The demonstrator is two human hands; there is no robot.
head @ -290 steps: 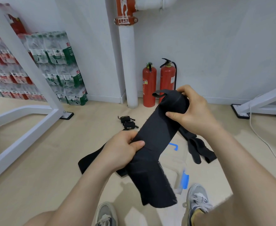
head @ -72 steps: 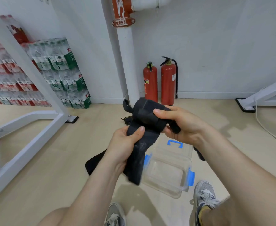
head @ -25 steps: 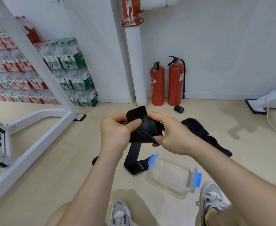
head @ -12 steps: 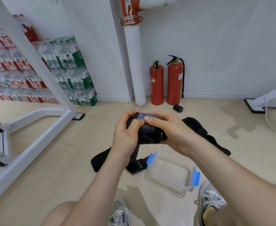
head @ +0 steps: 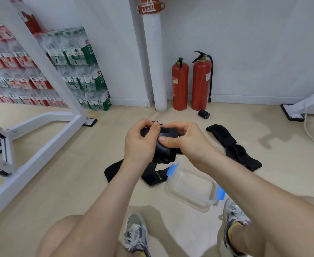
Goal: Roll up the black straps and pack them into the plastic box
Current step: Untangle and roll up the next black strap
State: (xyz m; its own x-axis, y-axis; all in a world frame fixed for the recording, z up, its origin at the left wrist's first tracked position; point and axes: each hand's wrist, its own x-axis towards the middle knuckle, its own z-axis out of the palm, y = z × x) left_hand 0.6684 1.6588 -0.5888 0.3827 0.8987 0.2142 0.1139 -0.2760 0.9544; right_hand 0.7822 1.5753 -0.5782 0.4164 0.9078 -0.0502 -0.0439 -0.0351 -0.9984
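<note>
Roll (head: 164, 145): tighter than a second ago, and I see its raised flap folded down; held above the floor (head: 59, 182) beyond the box (head: 204, 208), long axis roughly left-right, hand to hand.
Left hand (head: 141, 143): fingers curled round the left end.
Right hand (head: 185, 143): fingers gripping the right end, thumb on top.
Box: open-topped on the floor, under the right forearm.

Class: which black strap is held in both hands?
The rolled strap, gripped by the left hand and right hand; the flat strap lies untouched on the floor.
</note>
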